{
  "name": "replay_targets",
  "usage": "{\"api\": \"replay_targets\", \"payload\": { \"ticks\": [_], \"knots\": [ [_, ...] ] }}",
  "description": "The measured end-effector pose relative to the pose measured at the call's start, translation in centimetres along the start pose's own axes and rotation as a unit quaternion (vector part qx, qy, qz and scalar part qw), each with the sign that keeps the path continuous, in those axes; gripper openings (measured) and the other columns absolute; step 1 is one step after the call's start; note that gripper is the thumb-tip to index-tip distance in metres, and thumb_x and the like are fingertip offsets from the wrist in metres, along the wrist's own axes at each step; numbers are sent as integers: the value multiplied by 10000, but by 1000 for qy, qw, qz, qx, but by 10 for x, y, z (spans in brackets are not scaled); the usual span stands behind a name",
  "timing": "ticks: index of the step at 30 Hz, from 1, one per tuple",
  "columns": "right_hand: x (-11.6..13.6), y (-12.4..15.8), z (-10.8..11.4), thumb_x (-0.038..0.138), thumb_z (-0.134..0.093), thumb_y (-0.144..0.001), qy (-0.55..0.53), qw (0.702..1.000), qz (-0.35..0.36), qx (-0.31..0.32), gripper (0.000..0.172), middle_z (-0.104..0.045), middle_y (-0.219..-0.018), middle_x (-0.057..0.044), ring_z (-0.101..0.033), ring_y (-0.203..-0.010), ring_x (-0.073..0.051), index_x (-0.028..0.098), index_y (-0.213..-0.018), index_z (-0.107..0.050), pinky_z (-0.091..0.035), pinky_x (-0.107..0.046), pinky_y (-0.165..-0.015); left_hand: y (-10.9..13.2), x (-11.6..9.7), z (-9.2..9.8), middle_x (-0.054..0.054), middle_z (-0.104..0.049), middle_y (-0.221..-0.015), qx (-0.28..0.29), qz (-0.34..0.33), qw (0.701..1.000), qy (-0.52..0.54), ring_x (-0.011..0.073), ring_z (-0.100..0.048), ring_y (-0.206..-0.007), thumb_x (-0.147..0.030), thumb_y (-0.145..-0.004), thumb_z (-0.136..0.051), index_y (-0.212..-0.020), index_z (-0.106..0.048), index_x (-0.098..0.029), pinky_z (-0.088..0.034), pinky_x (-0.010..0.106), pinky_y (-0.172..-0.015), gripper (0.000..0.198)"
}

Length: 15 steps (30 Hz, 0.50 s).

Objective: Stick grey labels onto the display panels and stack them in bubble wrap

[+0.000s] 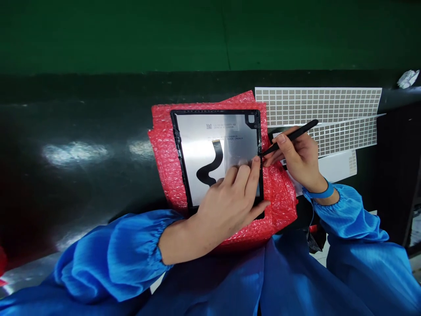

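Tweezers working at the panel's right edge

Left hand [235, 197] presses flat, fingers spread, on the panel [204, 149], which lies on red bubble wrap [164, 158]. Right hand [299, 160] pinches black tweezers [289, 137], tip at the panel frame; placing there likely needs a steady, fine aim. Printed label and code above the flex cable [210, 164]: unreadable. Sticker sheets [317, 105] lie beyond.

Both forearms, in gathered bright blue sleeves, reach forward from below. The left hand [230, 197] lies palm down, fingers extended and pressing flat. The right hand [297, 160], a blue band at its wrist, is curled in a pen-like pinch grip.
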State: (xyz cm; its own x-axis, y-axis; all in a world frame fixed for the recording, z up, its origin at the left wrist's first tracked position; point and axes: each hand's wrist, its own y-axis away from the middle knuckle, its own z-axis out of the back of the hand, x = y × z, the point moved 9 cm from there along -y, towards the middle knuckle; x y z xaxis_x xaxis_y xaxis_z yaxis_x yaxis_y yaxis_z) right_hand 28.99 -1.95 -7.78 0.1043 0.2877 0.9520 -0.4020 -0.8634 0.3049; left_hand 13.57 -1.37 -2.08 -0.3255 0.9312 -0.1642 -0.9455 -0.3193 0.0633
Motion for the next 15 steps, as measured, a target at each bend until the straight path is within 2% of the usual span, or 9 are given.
{"api": "replay_targets", "payload": {
  "ticks": [2,4,7,10,13,15],
  "knots": [
    [6,1,10,753,-685,-943,5,1000,7,-30,475,-707,-671,38,-787,-619,-184,286,-981,-610,-677,-303,-556,0,1,-2,201,-696,-1048,8,2,1000,6,310,-707,-928,-585,-1029,-617,-1550,-523,71,-551,344,-538,843],
    [16,5,32,751,-675,-952,15,997,33,-74,466,-704,-705,24,-802,-669,-197,290,-991,-616,-668,-306,-561,-1,5,-4,210,-702,-1084,22,6,1000,20,319,-724,-961,-635,-1033,-592,-1565,-513,41,-558,337,-556,864],
    [29,23,82,720,-696,-957,37,981,98,-162,431,-694,-717,18,-801,-673,-206,293,-972,-637,-666,-327,-571,-3,14,-1,219,-710,-1108,20,12,999,41,321,-743,-913,-705,-1038,-539,-1529,-537,26,-531,343,-517,881],
    [21,49,133,675,-749,-943,51,963,137,-227,410,-665,-663,38,-767,-575,-199,280,-920,-641,-665,-347,-558,-9,13,13,212,-728,-1079,-35,-6,999,41,330,-741,-889,-604,-1082,-518,-1412,-624,4,-544,373,-541,700],
    [-5,65,156,697,-740,-934,63,961,112,-243,439,-643,-600,58,-753,-535,-213,275,-927,-621,-660,-361,-549,-15,-18,25,223,-747,-1143,-92,-101,989,63,349,-729,-1038,-459,-1108,-511,-1361,-674,-23,-617,435,-781,530],
    [-19,71,158,734,-688,-949,71,959,95,-259,459,-647,-579,57,-764,-555,-232,285,-957,-595,-666,-378,-567,-17,-53,23,238,-723,-1323,-91,-186,975,83,371,-684,-1227,-440,-1097,-542,-1376,-685,-43,-582,476,-996,506]
  ]
}}
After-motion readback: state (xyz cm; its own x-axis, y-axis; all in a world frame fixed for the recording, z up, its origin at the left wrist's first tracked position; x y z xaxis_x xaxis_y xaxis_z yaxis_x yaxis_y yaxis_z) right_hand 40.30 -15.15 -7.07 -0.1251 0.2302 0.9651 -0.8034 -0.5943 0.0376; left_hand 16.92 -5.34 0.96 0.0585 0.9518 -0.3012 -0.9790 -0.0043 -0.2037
